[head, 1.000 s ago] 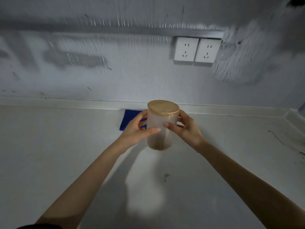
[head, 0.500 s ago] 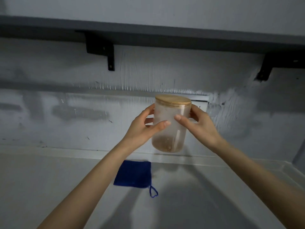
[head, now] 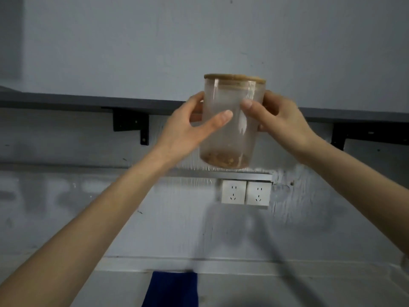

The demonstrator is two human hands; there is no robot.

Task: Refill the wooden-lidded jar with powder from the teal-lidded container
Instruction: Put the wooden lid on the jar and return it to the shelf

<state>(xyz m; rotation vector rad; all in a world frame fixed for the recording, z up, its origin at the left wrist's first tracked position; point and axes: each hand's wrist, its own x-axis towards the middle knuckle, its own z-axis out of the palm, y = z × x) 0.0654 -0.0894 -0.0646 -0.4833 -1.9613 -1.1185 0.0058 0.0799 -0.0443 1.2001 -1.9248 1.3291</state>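
A: Where is the wooden-lidded jar?

B: In the air before the shelf, lid on, only a little brown powder at its bottom. I judge refilling is not begun.

A: The hands?

B: Left hand and right hand clasp its sides, arms stretched up. Next: set it down, open it.

Frosted clear jar, matt wooden lid, blue cloth
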